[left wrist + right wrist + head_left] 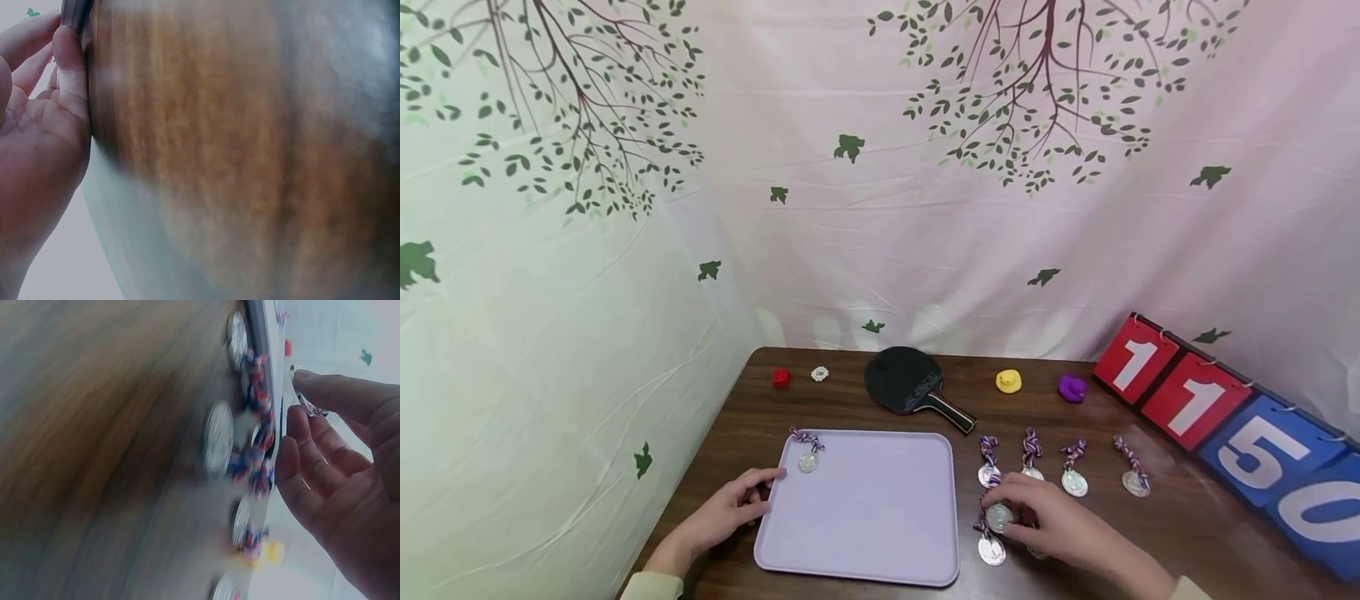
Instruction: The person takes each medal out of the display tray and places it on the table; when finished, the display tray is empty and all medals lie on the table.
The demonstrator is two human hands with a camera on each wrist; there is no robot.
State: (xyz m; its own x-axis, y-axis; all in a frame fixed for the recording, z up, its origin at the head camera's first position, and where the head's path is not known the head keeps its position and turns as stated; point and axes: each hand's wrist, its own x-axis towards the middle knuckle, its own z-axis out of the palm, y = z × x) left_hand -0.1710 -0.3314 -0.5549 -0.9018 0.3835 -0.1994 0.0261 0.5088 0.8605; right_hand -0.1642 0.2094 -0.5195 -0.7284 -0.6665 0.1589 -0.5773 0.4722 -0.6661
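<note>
A pale lilac tray lies on the dark wooden table. My left hand pinches its left edge between thumb and fingers, as the left wrist view also shows at the rim. One silver medal with a knotted striped ribbon rests in the tray's far left corner. To the right of the tray, my right hand holds up another silver medal between thumb and fingertips. Under and around that hand lie several more medals, among them one medal close in front; the hand partly hides some.
Behind the tray are a red brick, a small white badge and a black table tennis bat. Farther right sit a yellow duck and a purple duck. A flip scoreboard leans along the right side.
</note>
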